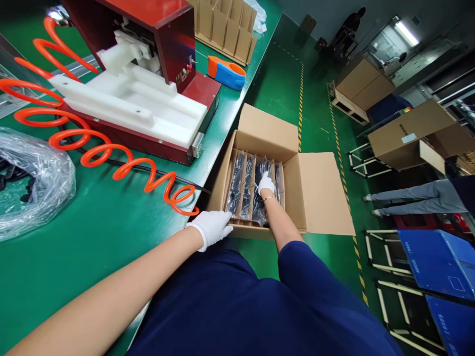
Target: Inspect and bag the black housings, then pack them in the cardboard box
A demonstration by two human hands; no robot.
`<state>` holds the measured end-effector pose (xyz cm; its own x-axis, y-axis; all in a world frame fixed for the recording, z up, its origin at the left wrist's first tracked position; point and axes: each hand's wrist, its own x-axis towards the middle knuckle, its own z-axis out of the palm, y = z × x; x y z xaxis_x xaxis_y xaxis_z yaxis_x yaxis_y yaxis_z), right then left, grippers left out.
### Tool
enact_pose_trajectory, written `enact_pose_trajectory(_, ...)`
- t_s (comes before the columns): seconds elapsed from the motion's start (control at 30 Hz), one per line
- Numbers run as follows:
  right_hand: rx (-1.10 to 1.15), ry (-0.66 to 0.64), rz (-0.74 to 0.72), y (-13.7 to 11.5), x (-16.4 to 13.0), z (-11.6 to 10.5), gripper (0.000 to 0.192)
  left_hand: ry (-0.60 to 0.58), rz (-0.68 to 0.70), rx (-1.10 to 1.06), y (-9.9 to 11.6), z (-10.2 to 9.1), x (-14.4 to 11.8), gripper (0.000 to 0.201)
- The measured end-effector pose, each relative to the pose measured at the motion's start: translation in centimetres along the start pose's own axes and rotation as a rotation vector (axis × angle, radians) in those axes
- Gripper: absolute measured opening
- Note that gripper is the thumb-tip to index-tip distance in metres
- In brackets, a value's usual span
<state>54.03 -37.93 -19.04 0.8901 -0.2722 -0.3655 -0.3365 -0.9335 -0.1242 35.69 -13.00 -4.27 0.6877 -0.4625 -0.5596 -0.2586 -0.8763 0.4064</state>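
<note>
The two white-gloved hands are apart, both at the open cardboard box. The left hand is at the box's near left corner, fingers against the rim; whether it grips there I cannot tell. The right hand reaches down inside the box, touching the black packs wrapped in clear plastic; whether its fingers are closed on one is hidden. A thin bracelet circles that wrist. The packs stand in rows within the box, separated by cardboard strips.

Left of the box is a green table. On it, an orange coiled hose runs towards the box, with a red machine bearing a white tray behind it. Farther left of the box lies a clear plastic bag with black things inside. Beyond the box, also on the table, are an orange-and-blue band and a cardboard divider.

Well right of the box, a person in grey trousers stands near blue boxes.
</note>
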Motion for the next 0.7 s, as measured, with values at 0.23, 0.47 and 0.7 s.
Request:
enact_pose_trajectory(0.23,0.047,-0.046,-0.039,-0.5,1.0,0.4,0.039,-0.008,0.012,-0.007,0.0,-0.2,-0.1,0.041)
enact_pose_trajectory(0.47,0.096,-0.179,0.063,4.9,1.6,-1.1,0.036,-0.013,0.027,-0.016,0.0,-0.2,0.1,0.04)
enact_pose_trajectory(0.7,0.102,-0.214,0.058,6.1,0.8,-0.1,0.043,-0.017,0.021,-0.008,-0.2,0.0,0.1,0.038)
